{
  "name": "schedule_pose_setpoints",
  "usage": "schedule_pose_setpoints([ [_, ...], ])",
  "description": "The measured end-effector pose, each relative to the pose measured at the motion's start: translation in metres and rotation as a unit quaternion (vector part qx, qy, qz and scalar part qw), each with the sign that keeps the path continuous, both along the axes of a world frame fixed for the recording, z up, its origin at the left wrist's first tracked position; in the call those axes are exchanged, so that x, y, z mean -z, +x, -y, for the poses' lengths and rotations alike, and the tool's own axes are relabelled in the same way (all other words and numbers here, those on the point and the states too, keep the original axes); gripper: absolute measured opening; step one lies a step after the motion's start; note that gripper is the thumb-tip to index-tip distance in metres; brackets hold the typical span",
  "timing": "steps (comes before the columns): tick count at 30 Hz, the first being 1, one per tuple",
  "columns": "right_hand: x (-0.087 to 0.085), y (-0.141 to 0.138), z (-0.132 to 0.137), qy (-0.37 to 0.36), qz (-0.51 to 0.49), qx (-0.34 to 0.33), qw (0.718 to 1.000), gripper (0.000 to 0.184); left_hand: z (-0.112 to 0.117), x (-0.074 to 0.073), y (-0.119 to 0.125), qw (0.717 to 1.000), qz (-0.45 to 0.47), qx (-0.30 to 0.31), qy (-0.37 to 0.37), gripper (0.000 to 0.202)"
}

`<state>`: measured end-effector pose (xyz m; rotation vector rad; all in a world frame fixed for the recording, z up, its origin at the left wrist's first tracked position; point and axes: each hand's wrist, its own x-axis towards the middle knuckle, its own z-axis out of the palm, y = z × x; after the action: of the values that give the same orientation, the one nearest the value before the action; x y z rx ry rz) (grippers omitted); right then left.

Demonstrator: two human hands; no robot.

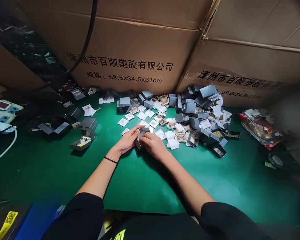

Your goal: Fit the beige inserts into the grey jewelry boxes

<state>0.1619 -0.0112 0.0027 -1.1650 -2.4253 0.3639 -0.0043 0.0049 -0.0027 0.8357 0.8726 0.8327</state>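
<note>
**Light work, gentle grip**

Left hand [126,141] and right hand [153,145] pinch a small grey box [144,129] between them, a white card [141,135] seemingly tucked inside. It is probably light, stiff and crushable, so grip its side walls.

1 head-worn camera looks forward and down, close over the left hand [126,141] and right hand [153,145], facing cardboard boxes [130,50].
</note>
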Motion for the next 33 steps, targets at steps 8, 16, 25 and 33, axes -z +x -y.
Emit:
schedule_pose_setpoints([
  [8,-0.001,0.003,0.0,-0.016,0.01,-0.01,1.0,0.023,0.001,-0.004,-0.001,1.0,-0.013,0.014,0.005,0.05],
  [16,-0.006,0.01,-0.004,-0.061,0.011,-0.048,0.997,0.034,-0.001,0.0,0.0,1.0,0.013,0.01,-0.015,0.055],
  [25,0.018,0.01,-0.004,0.034,-0.106,0.025,0.993,0.032,0.0,-0.003,0.0,0.999,0.017,-0.003,-0.031,0.057],
  [33,0.005,-0.001,0.001,0.049,0.022,0.09,0.995,0.03,0.001,-0.007,0.003,1.0,0.01,-0.014,-0.021,0.051],
])
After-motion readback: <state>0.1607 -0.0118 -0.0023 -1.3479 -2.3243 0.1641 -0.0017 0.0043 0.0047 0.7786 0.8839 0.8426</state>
